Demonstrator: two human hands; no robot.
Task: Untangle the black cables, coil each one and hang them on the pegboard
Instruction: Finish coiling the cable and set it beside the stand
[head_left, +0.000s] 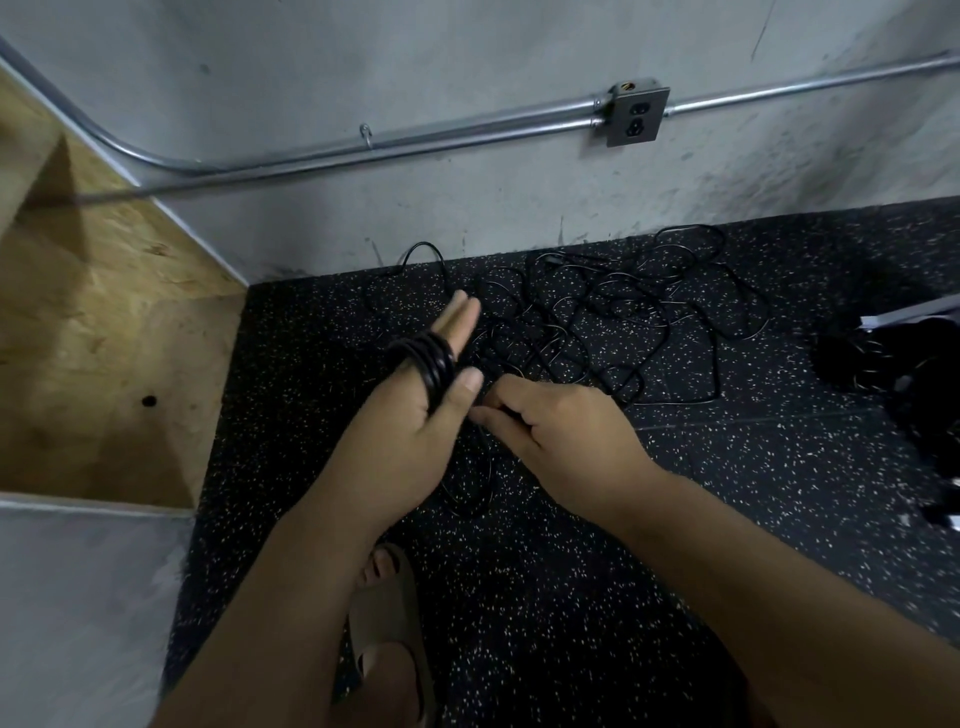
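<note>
A: What did the figure show?
B: By the wall, on the speckled floor (571, 571), lay the tangle (597, 322) of black cables. The left hand (415, 431) held its fingers (462, 317) straight, with a coil (431, 364) wound round them. The right hand (561, 431) pinched the feeding strand (487, 467).
A: And good technique?
B: Probably even tension, turns laid side by side, and snags freed before each wrap.
</note>
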